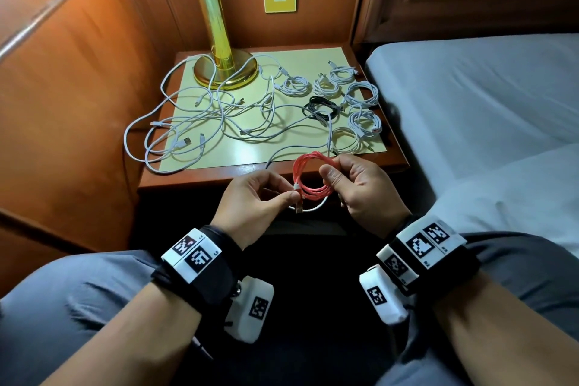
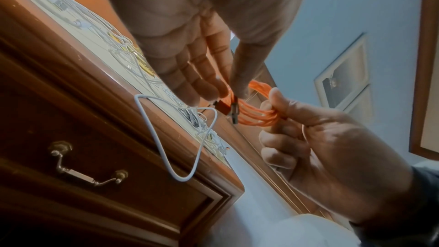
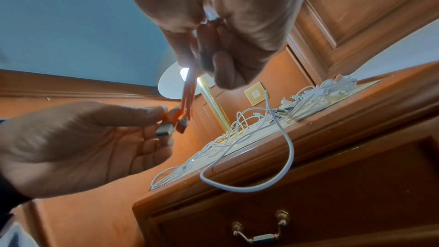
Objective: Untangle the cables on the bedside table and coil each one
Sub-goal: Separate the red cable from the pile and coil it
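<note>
A coiled red-orange cable (image 1: 313,175) hangs in the air just in front of the bedside table (image 1: 244,152). My right hand (image 1: 332,171) pinches the coil's right side between thumb and fingers, strands running down from it (image 3: 188,91). My left hand (image 1: 291,196) pinches the cable's plug ends (image 3: 171,127) at the coil's lower left, with the coil (image 2: 259,117) stretched between both hands. A tangle of loose white cables (image 1: 200,116) covers the left of the tabletop. Several coiled white cables (image 1: 360,94) and one black coil (image 1: 321,110) lie on the right.
A brass lamp (image 1: 219,41) stands at the back left of the table. One white cable loop (image 1: 313,208) droops over the front edge, above a drawer with a metal handle (image 2: 87,164). A bed (image 1: 470,97) adjoins on the right, wood panelling on the left.
</note>
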The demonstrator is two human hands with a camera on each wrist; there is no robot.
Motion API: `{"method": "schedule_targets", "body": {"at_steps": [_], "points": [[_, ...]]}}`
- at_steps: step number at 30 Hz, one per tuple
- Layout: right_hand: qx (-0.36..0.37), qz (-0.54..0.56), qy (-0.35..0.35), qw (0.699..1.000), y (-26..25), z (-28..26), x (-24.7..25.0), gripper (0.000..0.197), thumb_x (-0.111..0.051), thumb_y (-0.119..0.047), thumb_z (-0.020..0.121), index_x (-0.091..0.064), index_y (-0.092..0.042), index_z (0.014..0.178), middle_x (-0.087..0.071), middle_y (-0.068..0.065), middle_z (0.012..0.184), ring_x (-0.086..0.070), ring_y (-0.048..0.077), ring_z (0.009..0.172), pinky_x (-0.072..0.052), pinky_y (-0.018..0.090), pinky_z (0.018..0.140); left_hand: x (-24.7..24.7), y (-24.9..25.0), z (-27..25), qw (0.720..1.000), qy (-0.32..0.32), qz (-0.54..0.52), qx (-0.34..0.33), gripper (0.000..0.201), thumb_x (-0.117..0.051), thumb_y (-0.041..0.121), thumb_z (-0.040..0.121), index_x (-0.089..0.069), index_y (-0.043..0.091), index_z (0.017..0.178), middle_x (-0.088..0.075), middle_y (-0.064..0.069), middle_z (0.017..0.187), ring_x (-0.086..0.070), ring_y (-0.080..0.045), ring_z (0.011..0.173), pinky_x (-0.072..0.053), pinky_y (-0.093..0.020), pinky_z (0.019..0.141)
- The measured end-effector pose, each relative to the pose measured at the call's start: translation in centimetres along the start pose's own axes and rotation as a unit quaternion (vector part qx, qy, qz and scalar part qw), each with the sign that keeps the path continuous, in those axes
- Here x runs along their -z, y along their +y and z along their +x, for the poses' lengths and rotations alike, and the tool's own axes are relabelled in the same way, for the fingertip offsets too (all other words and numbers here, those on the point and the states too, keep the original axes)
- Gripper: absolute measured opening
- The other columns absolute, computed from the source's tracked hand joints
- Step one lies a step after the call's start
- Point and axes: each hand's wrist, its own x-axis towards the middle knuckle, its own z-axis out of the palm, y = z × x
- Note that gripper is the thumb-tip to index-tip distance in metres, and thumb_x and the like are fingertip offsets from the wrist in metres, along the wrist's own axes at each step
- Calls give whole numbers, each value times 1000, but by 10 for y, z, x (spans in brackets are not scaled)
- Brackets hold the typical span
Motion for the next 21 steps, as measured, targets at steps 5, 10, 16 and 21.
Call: {"method": "schedule_targets", "body": {"at_steps": [5,10,16,21], "points": [[7,3,-8,1000,2,0,-4,23,-61,-25,99,-63,-27,76,-62,-20,63,-56,-2,61,-41,15,62,0,0,0,998,24,-40,33,37,-89,37,67,-64,13,81,-72,-5,78,-70,-29,74,-57,-52,78],[-16,75,-22,997,-2,-1,-5,23,-58,-18,100,-64,-26,79,-61,-19,57,-56,-3,52,-40,9,53,-5,6,1,977,-33,-172,121,43,-75,31,75,-66,6,109,-72,-12,98,-69,-18,82,-60,-36,70],[-57,129,-48,989,-7,2,-5,20,-56,-22,101,-62,-15,82,-52,-14,46,-48,0,39,-36,10,44,-1,8,0,966,-38,-225,120,36,-70,24,79,-72,1,106,-75,-20,93,-72,-23,83,-60,-28,68],[-66,125,-116,983,-14,4,-2,15,-53,-21,102,-61,-13,93,-56,-16,49,-52,-4,42,-38,9,43,4,14,1,974,-16,-201,106,32,-71,21,79,-75,0,103,-74,-25,98,-71,-25,82,-59,-27,67]]}}
